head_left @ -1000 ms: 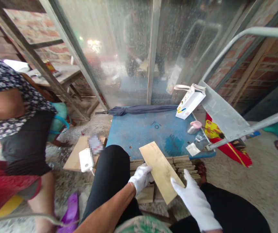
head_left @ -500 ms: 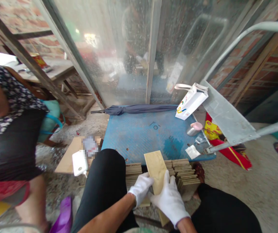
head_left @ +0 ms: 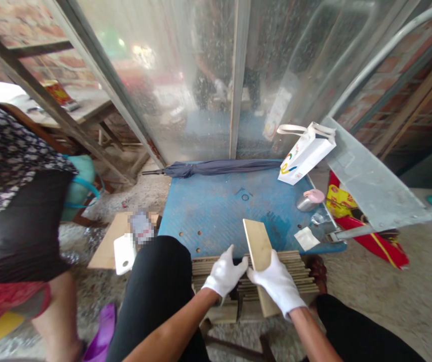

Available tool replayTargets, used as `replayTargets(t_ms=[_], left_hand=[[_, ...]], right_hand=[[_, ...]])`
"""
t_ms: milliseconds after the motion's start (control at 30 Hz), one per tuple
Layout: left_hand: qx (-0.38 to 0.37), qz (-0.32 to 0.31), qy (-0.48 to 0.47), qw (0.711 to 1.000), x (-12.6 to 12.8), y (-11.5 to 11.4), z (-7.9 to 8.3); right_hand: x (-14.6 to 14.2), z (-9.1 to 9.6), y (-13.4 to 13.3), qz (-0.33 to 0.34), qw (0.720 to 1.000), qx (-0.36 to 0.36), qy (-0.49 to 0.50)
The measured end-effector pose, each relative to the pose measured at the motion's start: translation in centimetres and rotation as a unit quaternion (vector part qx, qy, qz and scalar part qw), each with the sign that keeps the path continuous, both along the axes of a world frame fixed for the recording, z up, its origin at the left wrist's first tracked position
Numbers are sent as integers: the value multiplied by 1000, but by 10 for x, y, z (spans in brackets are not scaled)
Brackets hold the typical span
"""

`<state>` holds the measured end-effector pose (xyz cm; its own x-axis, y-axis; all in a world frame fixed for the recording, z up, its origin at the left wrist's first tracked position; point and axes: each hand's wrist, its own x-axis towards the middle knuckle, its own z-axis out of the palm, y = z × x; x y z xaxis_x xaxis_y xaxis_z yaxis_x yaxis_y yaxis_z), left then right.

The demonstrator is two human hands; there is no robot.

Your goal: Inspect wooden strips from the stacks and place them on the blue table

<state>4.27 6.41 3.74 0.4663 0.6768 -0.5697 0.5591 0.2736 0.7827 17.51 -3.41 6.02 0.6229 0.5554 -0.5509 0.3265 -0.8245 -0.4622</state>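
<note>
The right hand [head_left: 276, 284], in a white glove, has its grip closed around a thin wooden board [head_left: 260, 247], which stands tilted on edge over a stack of wooden strips [head_left: 298, 274] at the near edge of a blue platform [head_left: 216, 211]. The left hand [head_left: 225, 274], also gloved, rests on the stack just beside the board with its fingers spread and nothing in them.

Along the far edge of the platform lies a folded dark umbrella [head_left: 219, 167]. At its right corner a white paper bag [head_left: 306, 153] leans, and near it sit a small metal pot with a pink lid [head_left: 309, 199] and a white scrap of paper [head_left: 306, 237]. A grey metal sheet [head_left: 370, 176] juts in from the right above a red and yellow bag [head_left: 366, 236] on the floor.

Left of the platform a white slab [head_left: 124, 254] rests on a flat piece of cardboard [head_left: 106, 246]. Another person [head_left: 19, 201] in a patterned top sits at the left, cut off by the frame.

The floor is rough concrete. Behind the platform stands a dusty glass panel [head_left: 185, 75] in a metal frame, with brick walls at both sides. What lies behind the glass is too blurred to make out.
</note>
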Motion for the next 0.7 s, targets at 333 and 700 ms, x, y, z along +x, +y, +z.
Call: replayTargets(t_ms=[333, 700], left_hand=[[208, -263, 345, 876, -32, -13, -44], [212, -276, 356, 867, -37, -19, -67]], right_hand=[[94, -32, 67, 11, 989, -91, -113], [135, -74, 104, 2, 971, -138, -193]])
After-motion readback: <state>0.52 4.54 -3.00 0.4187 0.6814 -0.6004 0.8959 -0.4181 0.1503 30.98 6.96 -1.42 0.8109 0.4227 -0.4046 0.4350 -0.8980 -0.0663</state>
